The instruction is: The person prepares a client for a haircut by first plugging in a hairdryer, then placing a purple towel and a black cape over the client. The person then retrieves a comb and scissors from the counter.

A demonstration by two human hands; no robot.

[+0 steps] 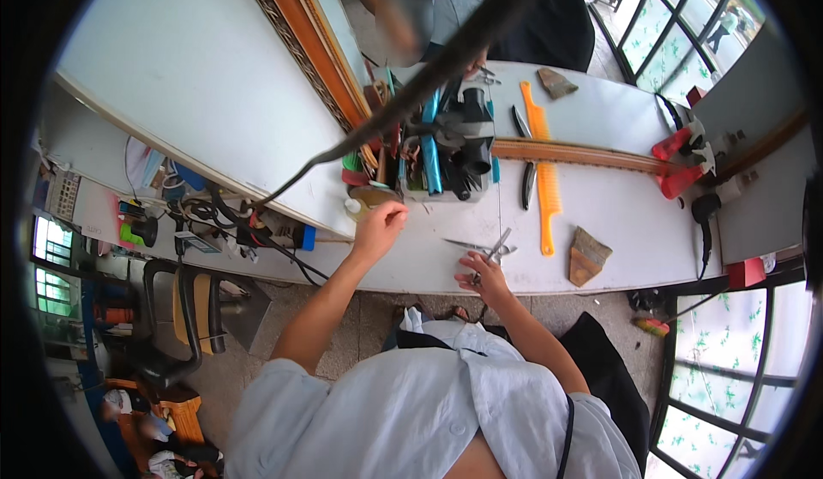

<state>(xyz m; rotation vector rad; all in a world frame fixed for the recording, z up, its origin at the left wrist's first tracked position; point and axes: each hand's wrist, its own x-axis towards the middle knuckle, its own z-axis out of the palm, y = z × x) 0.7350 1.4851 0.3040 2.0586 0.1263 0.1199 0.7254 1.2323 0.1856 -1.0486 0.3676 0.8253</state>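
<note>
My left hand (380,229) hovers over the white counter, its fingers loosely curled. Whatever its palm may hold is hidden. Just behind it stands a bottle with a white cap (353,207), partly covered by the hand. Toward the counter's front edge, my right hand (485,278) grips a pair of scissors (501,242) with its blades pointing away from me. These cross over a second pair of metal scissors (464,244), whose tips point left. Right of that hand lie an orange wide-toothed comb (548,212) and a folded black-handled razor (528,186).
A clear bin (450,191) of clippers and tools stands against the mirror's wooden frame (578,152). A flat stone (587,257), red spray bottle (683,181) and black hair dryer (705,222) are rightward. A dark cable (373,129) crosses the view. Seated people are at lower left.
</note>
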